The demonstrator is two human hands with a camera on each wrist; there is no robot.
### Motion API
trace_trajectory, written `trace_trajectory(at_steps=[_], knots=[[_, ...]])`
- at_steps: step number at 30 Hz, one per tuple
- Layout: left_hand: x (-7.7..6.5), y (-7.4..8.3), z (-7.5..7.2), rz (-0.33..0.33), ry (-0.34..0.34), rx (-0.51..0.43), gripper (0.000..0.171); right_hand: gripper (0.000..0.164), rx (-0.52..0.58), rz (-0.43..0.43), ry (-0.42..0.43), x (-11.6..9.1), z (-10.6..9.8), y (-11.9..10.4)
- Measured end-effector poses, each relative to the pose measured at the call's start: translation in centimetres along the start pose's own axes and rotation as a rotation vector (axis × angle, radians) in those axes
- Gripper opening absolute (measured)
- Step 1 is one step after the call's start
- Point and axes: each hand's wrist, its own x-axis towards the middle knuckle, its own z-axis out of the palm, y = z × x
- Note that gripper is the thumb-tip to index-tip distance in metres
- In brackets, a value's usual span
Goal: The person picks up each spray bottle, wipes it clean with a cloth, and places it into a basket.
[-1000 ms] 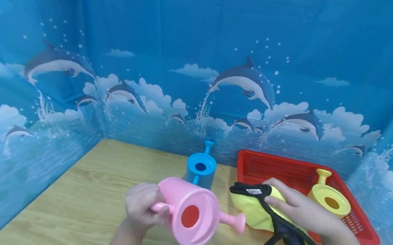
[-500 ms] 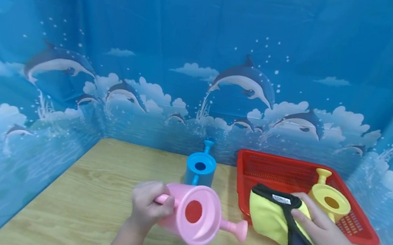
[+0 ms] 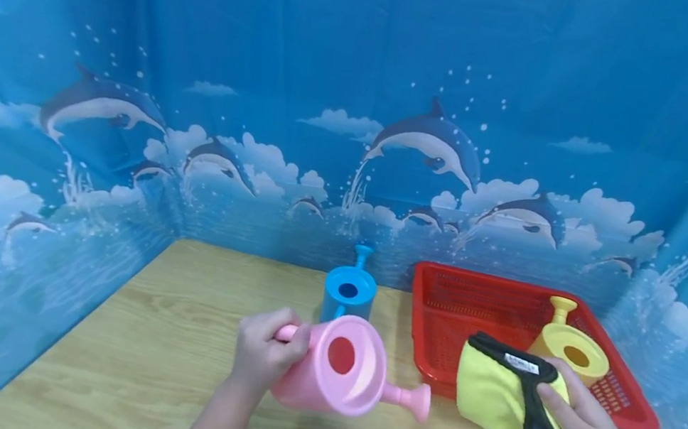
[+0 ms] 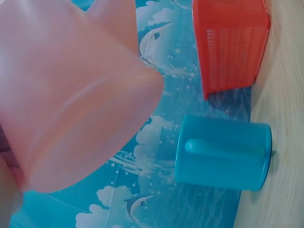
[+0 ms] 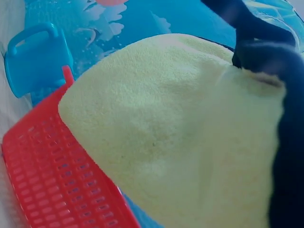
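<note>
My left hand (image 3: 268, 348) grips the handle of a pink watering can (image 3: 305, 385), held tilted above the table. Its top faces me, with a red round opening, and its spout points right. In the left wrist view the pink can (image 4: 71, 95) fills the left side. My right hand (image 3: 589, 423) pinches a yellow fuzzy cloth piece with black trim, straps and a white label (image 3: 490, 390); its exact kind is unclear. Up close in the right wrist view, the yellow cloth (image 5: 156, 123) covers most of the picture. It hangs in front of the basket's near edge.
A red plastic basket (image 3: 465, 276) stands at the back right, with a yellow watering can (image 3: 588, 345) in it. Behind the pink can, a blue watering can (image 3: 334, 295) stands on the wooden table (image 3: 178, 308). A blue dolphin-print sheet (image 3: 311, 60) encloses the back and sides.
My right hand has drawn the yellow cloth to the right and nearer me, away from the pink can's spout. The left hand has shifted slightly right, and the pink can's tilt has changed a little.
</note>
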Motion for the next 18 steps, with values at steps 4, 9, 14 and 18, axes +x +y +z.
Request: trace_trajectory(at_steps=[4, 9, 14, 18], knots=[[-0.1, 1.0, -0.1, -0.316, -0.089, -0.024, 0.025, 0.074, 0.039, 0.085, -0.030, -0.1, -0.9, -0.1], [0.2, 2.0, 0.1, -0.808, -0.217, -0.065, 0.028, 0.037, -0.013, -0.084, 0.080, -0.4, -1.6, 1.3], [0.6, 2.1, 1.1, -1.067, -0.298, -0.176, 0.039, 0.027, -0.074, -0.138, 0.198, -0.5, -2.2, 2.0], [1.0, 2.4, 2.3, -1.230, -0.315, -0.313, 0.052, 0.038, -0.135, -0.074, 0.272, -0.7, -3.0, 2.3]])
